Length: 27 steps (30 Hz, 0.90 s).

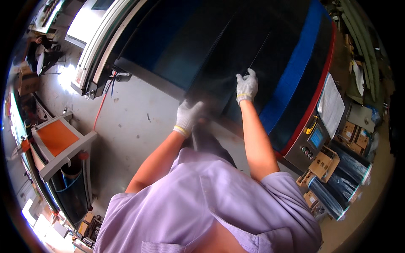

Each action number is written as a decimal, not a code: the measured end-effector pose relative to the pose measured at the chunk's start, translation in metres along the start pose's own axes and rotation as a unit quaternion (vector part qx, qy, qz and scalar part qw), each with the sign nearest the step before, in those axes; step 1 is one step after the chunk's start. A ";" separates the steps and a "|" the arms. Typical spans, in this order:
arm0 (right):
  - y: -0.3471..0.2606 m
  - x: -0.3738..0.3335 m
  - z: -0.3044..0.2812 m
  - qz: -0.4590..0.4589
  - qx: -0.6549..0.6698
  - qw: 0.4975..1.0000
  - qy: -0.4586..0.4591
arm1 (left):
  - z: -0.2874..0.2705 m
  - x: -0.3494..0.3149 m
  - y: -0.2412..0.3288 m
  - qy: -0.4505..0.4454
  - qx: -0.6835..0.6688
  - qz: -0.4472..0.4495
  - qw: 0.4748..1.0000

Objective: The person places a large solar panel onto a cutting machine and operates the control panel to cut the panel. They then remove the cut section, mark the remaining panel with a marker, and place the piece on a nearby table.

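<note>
A wide, dark sheet (215, 74) lies over the bed of a large machine in front of me, with thin straight lines running away along it. My right hand (247, 87), in a white knit glove, is over the sheet; its fingers are curled and closed at one of these lines, on what looks like a sheet edge. Lower and to the left, my left hand (188, 117), gloved alike, closes at the sheet's near edge. The fingertips there are blurred, and what lies under them is partly hidden.
A blue strip (291, 71) and a red rim (322, 88) run along the machine's right side, by a control panel (315, 137). Wrapped dark rolls (339, 185) and cartons (324, 163) stand at right. At left are an orange-topped stand (58, 137) and a red cord (101, 105).
</note>
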State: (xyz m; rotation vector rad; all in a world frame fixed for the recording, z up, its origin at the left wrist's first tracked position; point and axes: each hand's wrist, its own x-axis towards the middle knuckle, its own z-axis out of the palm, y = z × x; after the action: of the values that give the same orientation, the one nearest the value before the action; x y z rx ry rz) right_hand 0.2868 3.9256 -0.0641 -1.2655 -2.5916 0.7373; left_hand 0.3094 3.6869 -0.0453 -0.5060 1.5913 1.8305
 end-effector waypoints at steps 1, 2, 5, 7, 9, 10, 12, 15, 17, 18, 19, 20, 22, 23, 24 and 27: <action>0.002 -0.010 -0.005 0.019 0.039 0.999 0.003 | 0.006 -0.004 0.008 0.003 -0.045 0.029 0.999; 0.009 -0.021 -0.007 0.014 0.052 0.999 -0.005 | 0.008 -0.007 0.017 0.015 -0.046 0.049 0.998; 0.044 -0.069 0.004 0.108 0.185 0.968 -0.133 | 0.010 0.000 0.032 0.016 -0.043 0.164 0.985; 0.027 -0.088 -0.007 0.189 0.242 0.932 -0.192 | -0.001 0.011 0.023 -0.021 0.072 0.256 0.964; 0.016 -0.090 -0.013 0.229 0.294 0.907 -0.197 | 0.003 0.008 0.035 -0.021 0.150 0.235 0.960; 0.012 -0.088 -0.017 0.251 0.328 0.887 -0.207 | 0.007 -0.001 0.037 -0.004 0.116 0.175 0.978; 0.012 -0.089 -0.016 0.268 0.355 0.870 -0.213 | 0.015 -0.009 0.048 0.017 0.086 0.126 0.988; 0.019 -0.092 -0.004 0.291 0.367 0.860 -0.203 | 0.018 -0.005 0.049 0.028 0.160 0.088 0.983; 0.015 -0.092 -0.016 0.337 0.421 0.816 -0.209 | 0.010 -0.002 0.045 -0.010 0.166 0.079 0.983; 0.011 -0.092 -0.023 0.354 0.450 0.792 -0.212 | 0.006 -0.001 0.043 -0.036 0.133 0.110 0.984; 0.015 -0.093 -0.022 0.349 0.489 0.768 -0.223 | 0.004 -0.003 0.038 -0.039 0.017 0.122 0.992; 0.022 -0.094 -0.020 0.344 0.527 0.741 -0.232 | 0.006 -0.007 0.038 -0.046 -0.097 0.131 0.985; 0.027 -0.101 -0.012 0.309 0.581 0.707 -0.260 | 0.001 -0.007 0.020 -0.097 -0.168 0.069 0.979; 0.028 -0.106 -0.005 0.280 0.596 0.700 -0.277 | -0.005 -0.004 0.006 -0.111 -0.152 0.039 0.981; 0.024 -0.107 -0.001 0.246 0.611 0.693 -0.293 | -0.003 -0.006 0.005 -0.103 -0.076 0.016 0.992; 0.030 -0.107 0.027 0.147 0.503 0.764 -0.377 | 0.013 -0.020 0.037 -0.056 0.187 0.149 0.969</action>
State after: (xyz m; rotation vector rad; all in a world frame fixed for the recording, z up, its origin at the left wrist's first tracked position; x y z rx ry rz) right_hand 0.3657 3.8486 -0.0954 -1.0551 -1.6884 2.6518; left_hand 0.3000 3.6932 -0.0032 0.0084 1.9544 1.6693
